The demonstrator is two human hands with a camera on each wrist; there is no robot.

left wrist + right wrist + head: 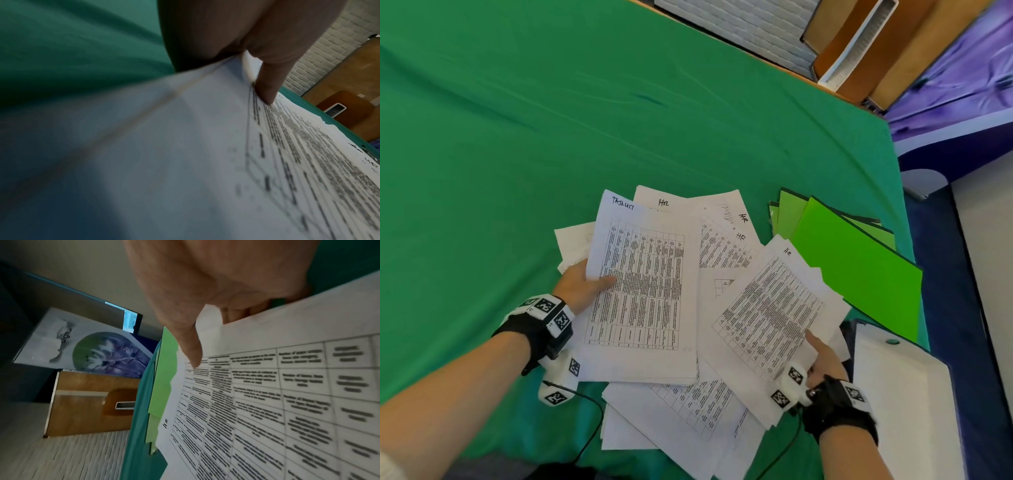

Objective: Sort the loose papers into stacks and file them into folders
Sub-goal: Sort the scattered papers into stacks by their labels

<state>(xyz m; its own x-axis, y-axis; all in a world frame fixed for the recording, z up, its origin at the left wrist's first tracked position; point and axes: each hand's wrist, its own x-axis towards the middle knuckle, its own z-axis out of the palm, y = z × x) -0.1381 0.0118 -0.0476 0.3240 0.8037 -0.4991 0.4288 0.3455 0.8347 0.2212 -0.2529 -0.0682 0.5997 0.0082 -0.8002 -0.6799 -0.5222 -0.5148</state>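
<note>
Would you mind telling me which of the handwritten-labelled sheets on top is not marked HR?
The sheet held in the left hand: its top corner reads something like "Tasklist", while the other visible labels read HR.

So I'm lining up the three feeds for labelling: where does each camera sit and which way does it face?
Head: worn on the head, facing down at the green table; both forearms, left hand, right hand.
Left wrist: along the left hand; thumb on the Tasklist sheet.
Right wrist: along the right hand; thumb on the HR sheet.
Head and right wrist share the green folders.
</note>
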